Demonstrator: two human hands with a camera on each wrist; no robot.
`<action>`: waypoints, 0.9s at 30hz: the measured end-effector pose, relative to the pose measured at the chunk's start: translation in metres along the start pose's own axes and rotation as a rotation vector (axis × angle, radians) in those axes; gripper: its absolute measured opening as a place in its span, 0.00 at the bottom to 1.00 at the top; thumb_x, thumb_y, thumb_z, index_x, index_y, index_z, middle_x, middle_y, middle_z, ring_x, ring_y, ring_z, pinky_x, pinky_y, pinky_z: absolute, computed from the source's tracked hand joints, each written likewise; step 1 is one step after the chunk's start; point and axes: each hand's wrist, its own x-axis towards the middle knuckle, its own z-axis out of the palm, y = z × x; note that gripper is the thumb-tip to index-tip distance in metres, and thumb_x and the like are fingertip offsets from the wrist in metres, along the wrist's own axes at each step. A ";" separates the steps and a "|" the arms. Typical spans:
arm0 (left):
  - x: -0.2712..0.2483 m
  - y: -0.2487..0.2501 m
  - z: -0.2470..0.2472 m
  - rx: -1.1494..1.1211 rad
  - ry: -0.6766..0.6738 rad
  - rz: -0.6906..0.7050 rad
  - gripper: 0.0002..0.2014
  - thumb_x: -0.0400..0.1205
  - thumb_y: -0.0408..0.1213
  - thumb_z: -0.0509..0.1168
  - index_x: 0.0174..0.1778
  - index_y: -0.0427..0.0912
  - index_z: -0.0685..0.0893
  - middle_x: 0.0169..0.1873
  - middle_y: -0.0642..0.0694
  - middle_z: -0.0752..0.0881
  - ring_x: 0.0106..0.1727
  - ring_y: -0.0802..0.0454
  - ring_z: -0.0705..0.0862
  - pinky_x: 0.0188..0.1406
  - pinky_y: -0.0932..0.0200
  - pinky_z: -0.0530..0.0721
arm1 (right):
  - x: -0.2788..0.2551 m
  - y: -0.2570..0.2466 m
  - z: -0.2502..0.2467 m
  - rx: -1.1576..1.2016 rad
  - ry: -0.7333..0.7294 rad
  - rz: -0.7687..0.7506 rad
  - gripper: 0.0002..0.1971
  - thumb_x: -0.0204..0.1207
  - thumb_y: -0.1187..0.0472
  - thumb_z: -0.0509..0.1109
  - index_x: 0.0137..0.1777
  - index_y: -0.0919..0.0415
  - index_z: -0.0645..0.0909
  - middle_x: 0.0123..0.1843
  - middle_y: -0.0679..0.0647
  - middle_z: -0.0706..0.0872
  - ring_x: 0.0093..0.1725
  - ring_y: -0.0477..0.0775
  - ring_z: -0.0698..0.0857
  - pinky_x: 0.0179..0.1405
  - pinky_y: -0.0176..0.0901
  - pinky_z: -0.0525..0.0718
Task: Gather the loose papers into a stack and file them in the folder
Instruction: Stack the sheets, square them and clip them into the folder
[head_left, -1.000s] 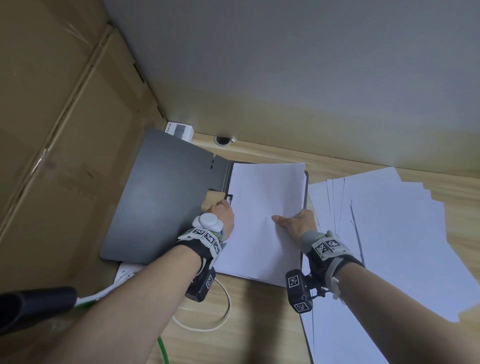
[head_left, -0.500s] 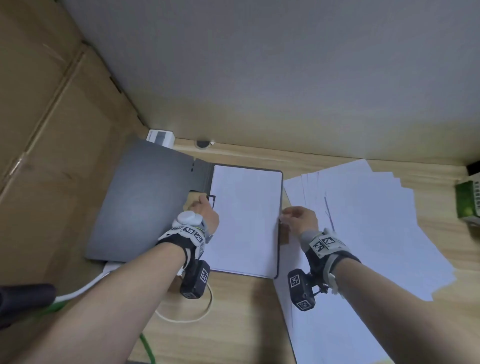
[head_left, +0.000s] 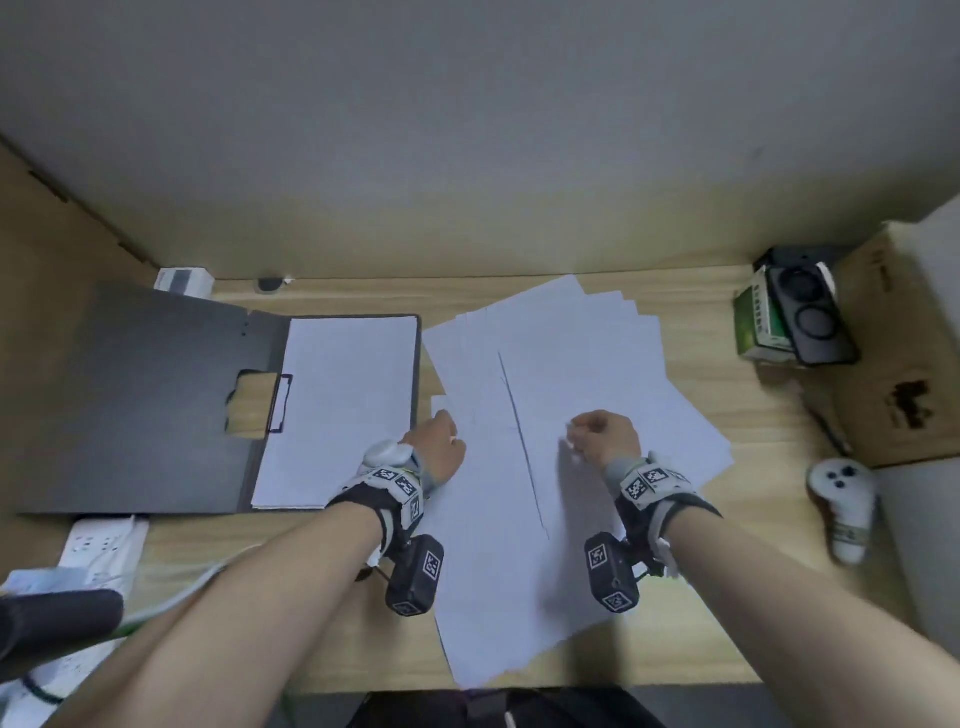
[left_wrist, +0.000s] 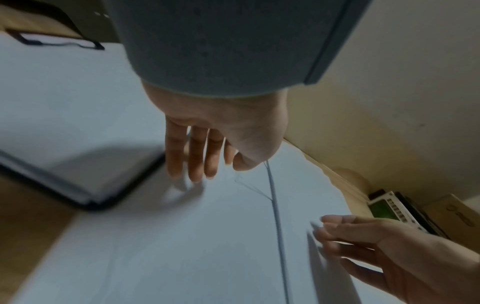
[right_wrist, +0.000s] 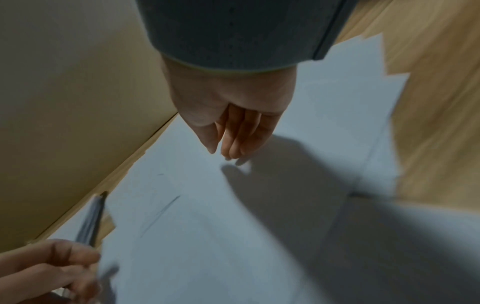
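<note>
Our left hand and right hand hover, fingers relaxed and holding nothing, over the loose papers fanned beside the open folder (one batch already inside). A careless sweep could crease or scatter sheets.

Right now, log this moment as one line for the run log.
phase: reaching for next sheets | left hand: open, above loose papers | right hand: open, above same spread | folder: open, some sheets filed
</note>
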 end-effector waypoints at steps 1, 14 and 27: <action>-0.001 0.016 0.014 -0.020 -0.019 0.011 0.12 0.80 0.38 0.55 0.57 0.43 0.74 0.52 0.44 0.84 0.47 0.46 0.80 0.44 0.56 0.76 | 0.001 0.011 -0.020 -0.039 0.023 -0.009 0.05 0.69 0.64 0.78 0.37 0.54 0.87 0.41 0.57 0.92 0.44 0.59 0.91 0.54 0.56 0.89; -0.032 0.064 0.089 0.196 -0.257 0.199 0.36 0.81 0.38 0.55 0.85 0.45 0.47 0.85 0.45 0.39 0.85 0.41 0.39 0.83 0.47 0.54 | -0.005 0.084 -0.111 -0.639 0.201 -0.124 0.34 0.65 0.45 0.78 0.67 0.59 0.71 0.67 0.59 0.69 0.68 0.64 0.68 0.54 0.53 0.75; -0.037 0.065 0.061 0.111 -0.289 0.180 0.29 0.83 0.37 0.55 0.83 0.46 0.59 0.85 0.51 0.50 0.86 0.51 0.50 0.82 0.53 0.58 | -0.008 0.080 -0.132 -0.431 0.210 -0.025 0.09 0.75 0.59 0.66 0.37 0.62 0.76 0.34 0.58 0.81 0.35 0.64 0.80 0.33 0.47 0.73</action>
